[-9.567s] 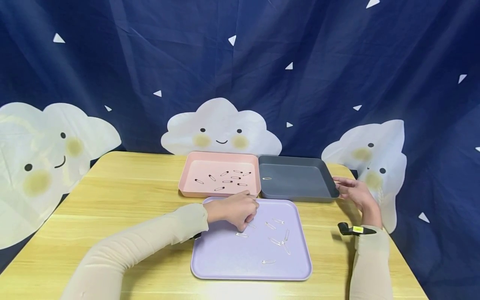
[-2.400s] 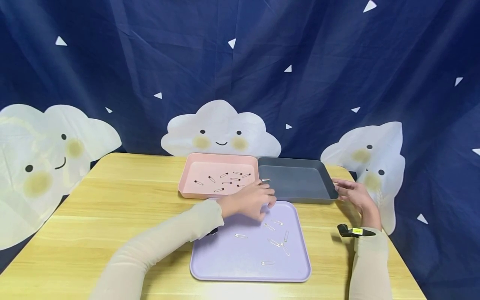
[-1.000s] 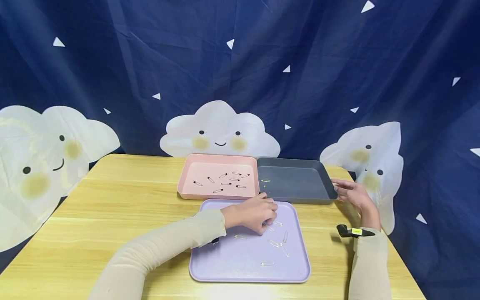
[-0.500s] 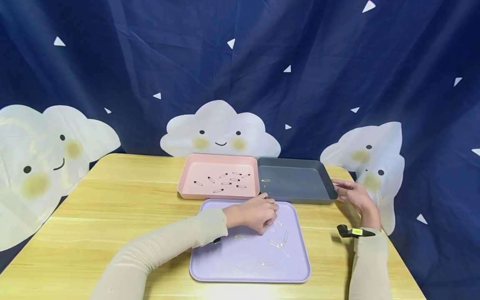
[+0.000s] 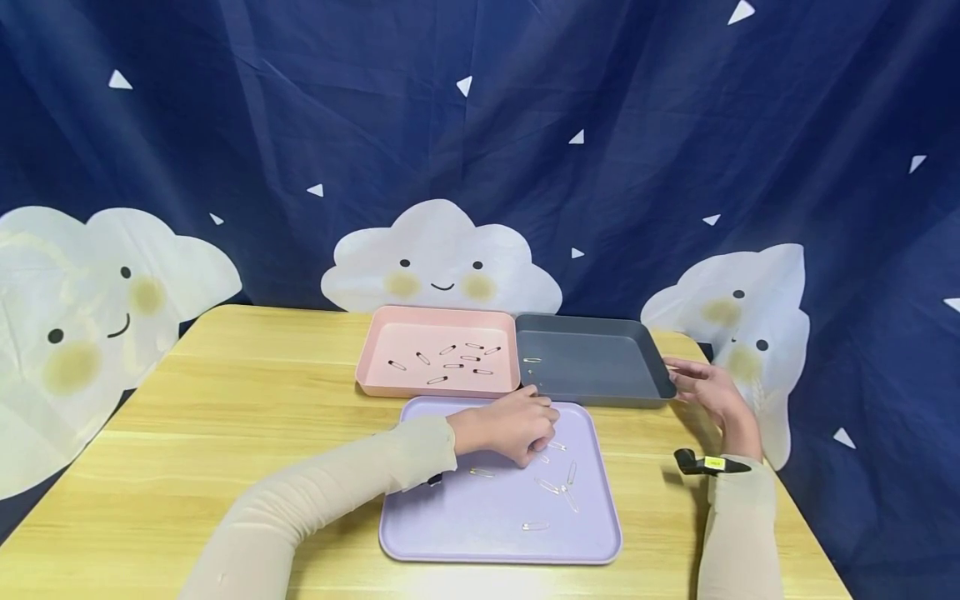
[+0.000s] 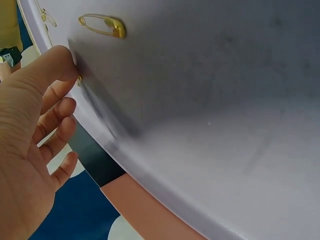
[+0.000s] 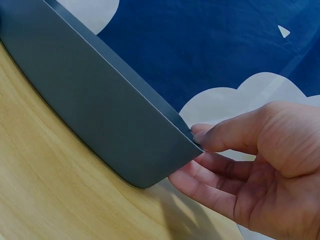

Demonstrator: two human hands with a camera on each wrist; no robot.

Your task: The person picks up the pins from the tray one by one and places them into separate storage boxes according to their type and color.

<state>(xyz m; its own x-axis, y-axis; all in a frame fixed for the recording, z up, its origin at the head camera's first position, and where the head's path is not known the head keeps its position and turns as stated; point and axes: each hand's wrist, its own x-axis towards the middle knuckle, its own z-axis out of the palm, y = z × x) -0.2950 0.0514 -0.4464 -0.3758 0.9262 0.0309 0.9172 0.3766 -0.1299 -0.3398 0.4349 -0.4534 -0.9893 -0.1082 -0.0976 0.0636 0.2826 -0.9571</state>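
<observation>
My left hand (image 5: pixel 517 427) is low over the lilac tray (image 5: pixel 450 533), its thumb and index finger pinching a gold safety pin (image 6: pixel 79 79). Most of that pin is hidden by the fingers. Just beyond the fingertips lies another gold safety pin (image 6: pixel 102 26); several more are spread over the right part of the tray, with one safety pin (image 5: pixel 482 472) to the left of them. With thumb and fingers, my right hand (image 5: pixel 708 390) grips the right-hand corner of the dark grey tray (image 7: pixel 110 100). That tray holds a gold safety pin (image 5: pixel 532 360) and small gold glints near its left wall.
Left of the grey tray, against it, stands a pink tray (image 5: pixel 382 379) with several black-ended safety pins. Both sit behind the lilac tray on a wooden table (image 5: pixel 262 400). A blue curtain (image 5: pixel 375 150) with clouds hangs behind the table.
My left hand went from a pin on the lilac tray to the grey tray's edge, then back to another pin. Gold glints now show in the grey tray. My right hand has kept its place.
</observation>
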